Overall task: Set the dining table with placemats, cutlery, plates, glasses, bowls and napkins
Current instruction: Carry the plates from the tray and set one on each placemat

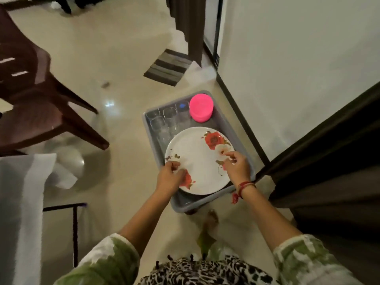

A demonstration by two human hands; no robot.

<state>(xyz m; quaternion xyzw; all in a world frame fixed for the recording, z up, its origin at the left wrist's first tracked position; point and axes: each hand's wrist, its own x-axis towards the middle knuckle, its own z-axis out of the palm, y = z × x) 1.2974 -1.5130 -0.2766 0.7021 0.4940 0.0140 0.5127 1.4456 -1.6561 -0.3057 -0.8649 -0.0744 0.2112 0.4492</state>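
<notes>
Tub (185, 203) sits on the floor (123, 58), close to the wall (298, 68) on its right. In the tub: plate (201, 161) fills the near half, glasses (164, 120) cluster far-left behind it, bowl stack (201, 110) sits in the far-right corner, just beside the glasses. Left hand (170, 175) is on the plate's near-left rim, right hand (236, 165) on its right rim. Doormat (167, 67) lies behind the tub. Chair (30, 95) is well off to the far left. Worktop (20, 192) corner is near left, apart from the tub.

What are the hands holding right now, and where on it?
Both hold the white floral plate over the grey tub: left hand grips its near-left rim, right hand pinches its right rim.
</notes>
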